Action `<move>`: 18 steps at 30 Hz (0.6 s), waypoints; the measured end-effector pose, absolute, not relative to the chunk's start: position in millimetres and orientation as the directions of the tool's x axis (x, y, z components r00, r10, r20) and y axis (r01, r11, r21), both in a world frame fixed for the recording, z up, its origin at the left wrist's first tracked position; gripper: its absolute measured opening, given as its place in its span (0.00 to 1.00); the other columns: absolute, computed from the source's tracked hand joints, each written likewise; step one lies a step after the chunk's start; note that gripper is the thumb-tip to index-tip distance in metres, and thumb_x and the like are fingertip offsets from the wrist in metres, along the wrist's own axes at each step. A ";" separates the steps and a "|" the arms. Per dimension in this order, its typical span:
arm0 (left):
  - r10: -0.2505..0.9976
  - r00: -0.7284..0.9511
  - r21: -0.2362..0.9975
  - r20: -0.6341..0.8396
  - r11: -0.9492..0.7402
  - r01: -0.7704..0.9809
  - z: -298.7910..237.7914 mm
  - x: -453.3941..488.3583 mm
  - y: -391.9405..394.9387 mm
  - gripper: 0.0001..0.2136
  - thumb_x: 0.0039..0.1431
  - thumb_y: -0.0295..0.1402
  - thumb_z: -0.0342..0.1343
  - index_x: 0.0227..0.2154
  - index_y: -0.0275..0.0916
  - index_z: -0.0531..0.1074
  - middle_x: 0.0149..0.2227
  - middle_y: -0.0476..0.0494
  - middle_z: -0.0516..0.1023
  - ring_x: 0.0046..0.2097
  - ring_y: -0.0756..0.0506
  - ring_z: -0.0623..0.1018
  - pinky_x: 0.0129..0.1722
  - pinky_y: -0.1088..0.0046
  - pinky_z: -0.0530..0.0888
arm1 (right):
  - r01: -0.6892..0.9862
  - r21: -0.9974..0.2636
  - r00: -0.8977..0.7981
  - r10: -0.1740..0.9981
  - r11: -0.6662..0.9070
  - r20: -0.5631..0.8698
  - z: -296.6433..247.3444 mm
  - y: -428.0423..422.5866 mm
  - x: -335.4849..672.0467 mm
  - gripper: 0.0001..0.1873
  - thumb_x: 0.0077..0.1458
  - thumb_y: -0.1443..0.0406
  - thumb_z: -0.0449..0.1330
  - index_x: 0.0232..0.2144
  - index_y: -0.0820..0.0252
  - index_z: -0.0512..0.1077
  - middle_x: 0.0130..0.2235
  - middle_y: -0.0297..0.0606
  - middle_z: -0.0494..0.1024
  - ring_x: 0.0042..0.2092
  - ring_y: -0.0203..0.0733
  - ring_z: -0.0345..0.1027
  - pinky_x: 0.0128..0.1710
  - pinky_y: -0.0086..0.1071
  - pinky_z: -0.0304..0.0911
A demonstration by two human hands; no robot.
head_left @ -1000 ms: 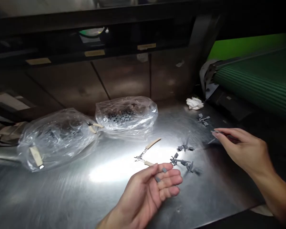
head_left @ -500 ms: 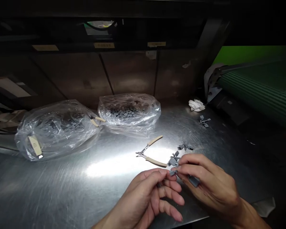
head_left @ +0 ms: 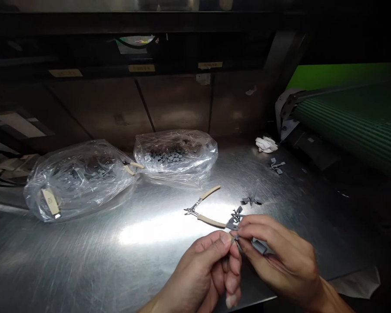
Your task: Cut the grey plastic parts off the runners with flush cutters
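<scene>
Low in the frame, just right of centre, the left hand (head_left: 205,269) and the right hand (head_left: 276,256) meet fingertip to fingertip over the steel table (head_left: 84,261). Both are pinched shut on one grey plastic part (head_left: 259,247). The left thumb and forefinger close on its small near end, and the other left fingers curl under. The right fingers wrap the larger end, which sticks out beneath them (how it is shaped inside the grip cannot be told).

Just above the hands lie tan-handled cutters (head_left: 203,211), handles spread, touching a small cluster of grey offcuts (head_left: 236,215). More grey scraps (head_left: 251,201) sit a little higher, and another few (head_left: 276,166) lie near a crumpled white wad (head_left: 265,144) towards the upper right.

Two clear bags of grey pieces lie side by side at centre left, the larger bag (head_left: 74,178) and the smaller bag (head_left: 176,154), with bare, brightly lit metal between them and the hands.

The table's front edge runs slantwise under the wrists at the bottom right, where a paper scrap (head_left: 358,282) overhangs it. A green conveyor (head_left: 355,121) borders the right side.
</scene>
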State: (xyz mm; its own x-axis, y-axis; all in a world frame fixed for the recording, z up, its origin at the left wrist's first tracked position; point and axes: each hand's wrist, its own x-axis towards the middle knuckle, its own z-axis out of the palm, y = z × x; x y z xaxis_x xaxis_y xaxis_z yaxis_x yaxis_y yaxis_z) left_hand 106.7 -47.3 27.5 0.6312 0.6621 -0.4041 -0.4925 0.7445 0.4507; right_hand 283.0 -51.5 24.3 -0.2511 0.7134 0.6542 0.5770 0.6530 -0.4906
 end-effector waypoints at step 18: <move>0.679 0.582 0.306 -0.448 0.728 -0.613 12.0 108.0 -44.7 0.09 0.57 0.30 0.67 0.36 0.27 0.82 0.29 0.44 0.76 0.23 0.55 0.70 0.19 0.80 0.63 | 0.666 -0.740 0.263 0.897 0.097 0.354 -7.9 -20.3 359.7 0.20 0.59 0.49 0.65 0.45 0.56 0.80 0.38 0.41 0.85 0.36 0.46 0.80 0.34 0.35 0.76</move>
